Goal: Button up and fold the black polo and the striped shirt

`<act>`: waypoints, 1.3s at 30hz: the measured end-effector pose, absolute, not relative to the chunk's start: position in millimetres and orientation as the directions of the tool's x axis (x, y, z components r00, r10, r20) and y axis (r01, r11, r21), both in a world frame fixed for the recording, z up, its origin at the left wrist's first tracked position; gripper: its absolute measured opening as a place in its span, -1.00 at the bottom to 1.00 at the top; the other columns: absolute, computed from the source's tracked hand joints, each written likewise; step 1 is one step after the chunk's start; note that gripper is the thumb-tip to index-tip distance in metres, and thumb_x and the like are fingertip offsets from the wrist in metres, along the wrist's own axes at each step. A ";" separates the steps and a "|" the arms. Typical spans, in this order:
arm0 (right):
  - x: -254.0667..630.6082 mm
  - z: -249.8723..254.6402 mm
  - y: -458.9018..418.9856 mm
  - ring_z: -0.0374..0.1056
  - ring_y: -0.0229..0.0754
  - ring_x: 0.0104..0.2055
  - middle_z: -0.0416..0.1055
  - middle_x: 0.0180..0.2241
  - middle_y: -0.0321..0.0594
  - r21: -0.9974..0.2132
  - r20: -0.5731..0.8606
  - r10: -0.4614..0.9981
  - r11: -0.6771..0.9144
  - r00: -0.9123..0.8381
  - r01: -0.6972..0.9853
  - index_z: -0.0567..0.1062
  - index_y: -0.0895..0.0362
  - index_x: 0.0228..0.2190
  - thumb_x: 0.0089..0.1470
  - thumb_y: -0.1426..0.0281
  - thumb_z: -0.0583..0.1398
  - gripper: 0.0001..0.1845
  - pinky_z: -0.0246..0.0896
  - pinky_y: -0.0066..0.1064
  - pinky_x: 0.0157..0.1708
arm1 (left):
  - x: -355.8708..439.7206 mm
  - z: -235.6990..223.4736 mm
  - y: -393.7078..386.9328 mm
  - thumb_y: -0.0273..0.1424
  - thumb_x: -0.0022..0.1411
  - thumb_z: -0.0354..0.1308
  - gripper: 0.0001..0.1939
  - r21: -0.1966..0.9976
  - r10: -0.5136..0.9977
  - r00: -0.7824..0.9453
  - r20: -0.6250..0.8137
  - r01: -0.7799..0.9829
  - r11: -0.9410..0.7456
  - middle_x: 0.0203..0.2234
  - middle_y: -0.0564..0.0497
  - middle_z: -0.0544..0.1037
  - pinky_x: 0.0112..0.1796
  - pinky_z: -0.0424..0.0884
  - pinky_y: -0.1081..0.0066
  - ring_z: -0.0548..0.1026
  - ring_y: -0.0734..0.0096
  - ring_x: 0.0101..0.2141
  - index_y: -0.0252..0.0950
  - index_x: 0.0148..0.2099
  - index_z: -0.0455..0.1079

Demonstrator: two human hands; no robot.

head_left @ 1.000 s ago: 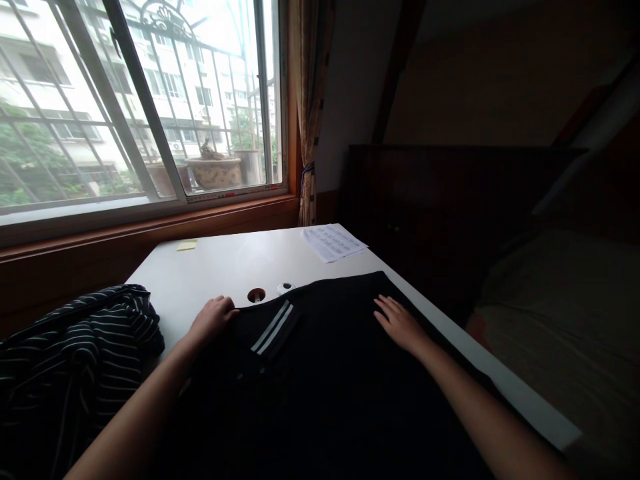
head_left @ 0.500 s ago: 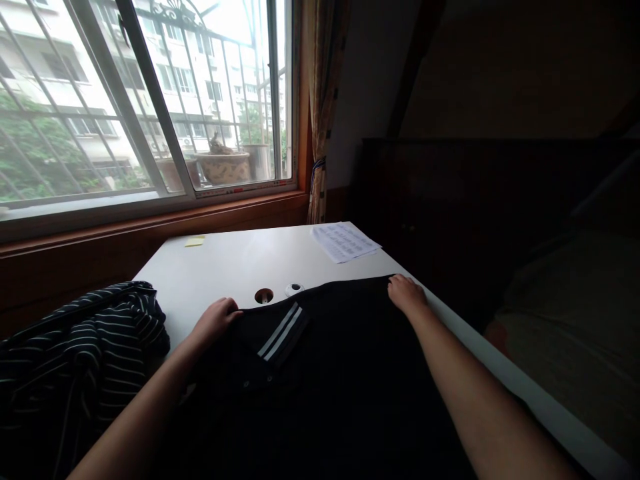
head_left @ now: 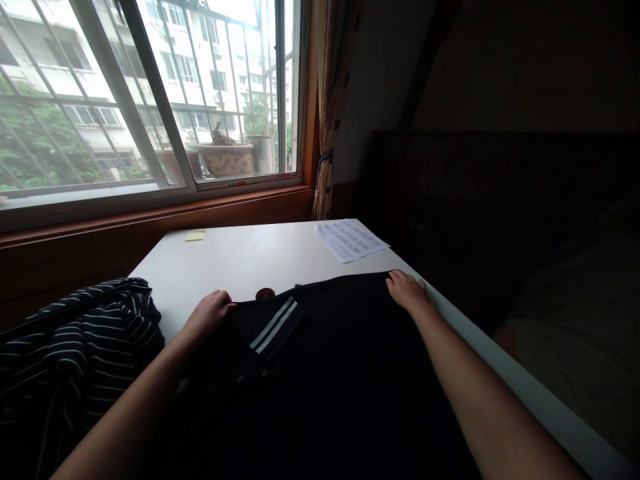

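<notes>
A black top is spread over the near part of a white table. On its left part shows a dark band with two pale stripes, and below that are two small round buttons. My left hand pinches the top's far edge at the left corner, fingers closed. At the far right corner my right hand grips the same edge, its fingers closed over the cloth. Between the hands the edge runs fairly straight, rising slightly to the right. The lower part of the top is too dark to make out.
A black-and-white striped cloth lies bunched at the left of the table. Printed sheets lie at the far right corner, a yellow note at the far left. A round hole in the tabletop is partly covered by the top.
The top's far edge has shifted slightly away from me, hiding most of the white round piece and part of the hole. Both hands keep their grip. The view has shifted a little.
</notes>
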State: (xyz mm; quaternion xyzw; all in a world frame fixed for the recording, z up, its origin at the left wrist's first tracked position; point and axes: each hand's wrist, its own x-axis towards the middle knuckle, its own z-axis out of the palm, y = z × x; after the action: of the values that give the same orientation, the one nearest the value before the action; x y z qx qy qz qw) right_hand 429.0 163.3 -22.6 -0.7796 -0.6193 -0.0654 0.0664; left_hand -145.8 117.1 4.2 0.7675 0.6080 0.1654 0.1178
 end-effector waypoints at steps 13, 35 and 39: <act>402.4 -19.6 186.7 -0.02 0.04 0.34 0.08 0.33 -0.09 -0.078 0.129 0.963 -0.229 0.238 0.970 0.24 0.08 0.24 0.33 0.20 -0.19 -0.43 -0.24 0.27 0.24 | -165.8 1.2 146.2 -0.28 0.25 0.09 -0.81 0.252 0.973 0.185 0.138 0.944 -0.215 -0.28 -0.13 0.49 -0.14 0.37 0.25 0.44 0.13 -0.21 -0.29 -0.27 0.43; 423.3 -22.7 -69.9 -0.07 0.00 0.39 -0.02 0.37 -0.18 -0.093 0.171 0.985 0.055 -0.039 0.994 0.04 0.02 0.34 0.33 0.07 -0.15 -0.36 -0.09 0.04 0.31 | -110.3 -13.7 -59.9 -0.04 0.39 -0.03 -0.33 -0.048 0.720 0.656 0.228 0.746 -0.664 0.38 0.02 -0.01 0.27 0.05 -0.06 0.07 0.04 0.32 0.00 0.43 -0.15; 466.2 -8.6 -90.5 0.30 -0.01 0.14 0.30 0.18 -0.09 -0.043 0.235 0.959 -0.153 0.159 0.987 0.38 -0.01 0.11 0.32 0.21 0.06 -0.61 0.27 -0.06 0.08 | -115.6 -16.4 -59.9 -0.05 0.40 -0.04 -0.33 -0.070 0.721 0.657 0.219 0.748 -0.660 0.38 0.02 -0.04 0.27 0.05 -0.07 0.06 0.05 0.33 -0.01 0.43 -0.19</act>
State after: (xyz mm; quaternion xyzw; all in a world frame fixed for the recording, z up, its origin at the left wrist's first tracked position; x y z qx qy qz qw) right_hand 466.2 -90.5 -8.6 -0.7554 -0.6442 -0.0760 0.0930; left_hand -115.6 -59.9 -16.4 0.9070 0.4049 0.0863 -0.0772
